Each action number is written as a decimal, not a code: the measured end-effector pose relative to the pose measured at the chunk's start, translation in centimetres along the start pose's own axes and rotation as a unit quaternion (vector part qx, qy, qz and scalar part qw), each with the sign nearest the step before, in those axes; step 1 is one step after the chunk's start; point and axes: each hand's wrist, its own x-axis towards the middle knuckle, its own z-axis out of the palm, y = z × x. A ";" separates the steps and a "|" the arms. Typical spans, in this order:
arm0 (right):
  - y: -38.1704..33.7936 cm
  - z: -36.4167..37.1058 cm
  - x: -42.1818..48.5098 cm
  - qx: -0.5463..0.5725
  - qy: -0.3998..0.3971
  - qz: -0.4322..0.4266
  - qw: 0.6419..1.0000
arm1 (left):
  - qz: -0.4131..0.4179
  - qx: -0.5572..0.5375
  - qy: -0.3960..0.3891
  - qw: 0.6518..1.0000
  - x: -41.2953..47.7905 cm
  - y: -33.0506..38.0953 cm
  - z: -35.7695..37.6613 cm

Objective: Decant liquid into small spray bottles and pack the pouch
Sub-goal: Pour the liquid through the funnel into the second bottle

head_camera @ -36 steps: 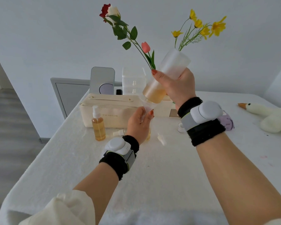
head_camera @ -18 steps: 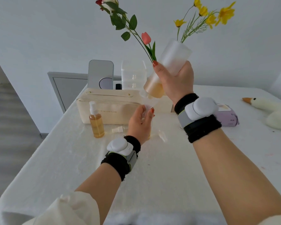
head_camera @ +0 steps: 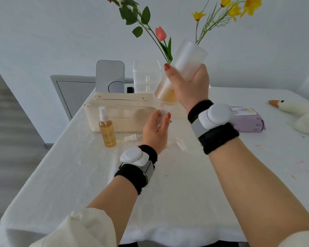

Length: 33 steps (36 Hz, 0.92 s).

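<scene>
My right hand grips a large frosted bottle, tipped mouth-down with amber liquid gathered at its lower end. Its mouth sits in a clear funnel. Below, my left hand is curled round the funnel's stem and a small bottle that the hand mostly hides. A filled small spray bottle with a white pump stands to the left. A loose spray cap lies on the cloth beside it. The cream pouch stands behind them, zipped.
The white-clothed table carries a lilac wipes pack right of my right wrist and a plush goose at the far right. A mirror, clear drawer box and flowers stand behind the pouch.
The view has tilted down a little, so everything sits slightly higher in frame. The large bottle stays tipped into the funnel, and both hands keep their grips.
</scene>
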 end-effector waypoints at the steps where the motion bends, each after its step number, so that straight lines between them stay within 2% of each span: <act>1: 0.0 0.0 0.0 -0.001 0.000 0.000 1.000 | -0.001 -0.001 -0.001 1.000 0.0 0.0 0.0; 33: 0.8 0.0 0.1 0.023 0.006 0.015 1.000 | 0.009 -0.001 0.001 1.000 -0.3 0.1 0.1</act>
